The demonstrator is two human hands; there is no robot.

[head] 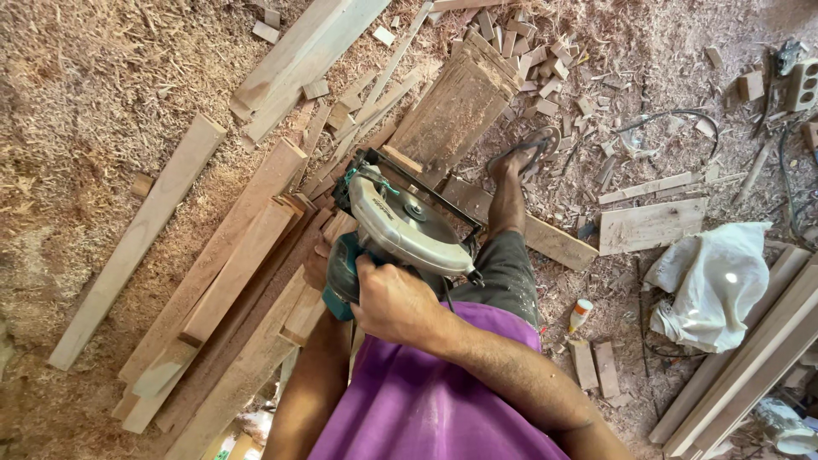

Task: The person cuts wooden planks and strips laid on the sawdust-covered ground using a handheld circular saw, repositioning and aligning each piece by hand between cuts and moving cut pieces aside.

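My right hand (394, 304) grips the handle of a circular saw (400, 223), which has a teal body and a grey blade guard. The saw sits over a narrow wooden plank (300, 317) in a bundle of long planks (223, 274) lying diagonally on the floor. My left arm reaches up to the saw's left side. My left hand (317, 262) rests against the plank there, mostly hidden behind the saw body, so its grip does not show. My foot in a sandal (521, 155) stands on a board beyond the saw.
Thick sawdust (85, 102) and small wood offcuts (528, 51) cover the floor. A ribbed board (456, 106) lies ahead. At the right are a white bag (711, 285), a small orange-capped bottle (579, 314), loose cables (682, 119), a power strip (801, 83) and stacked timber (750, 358).
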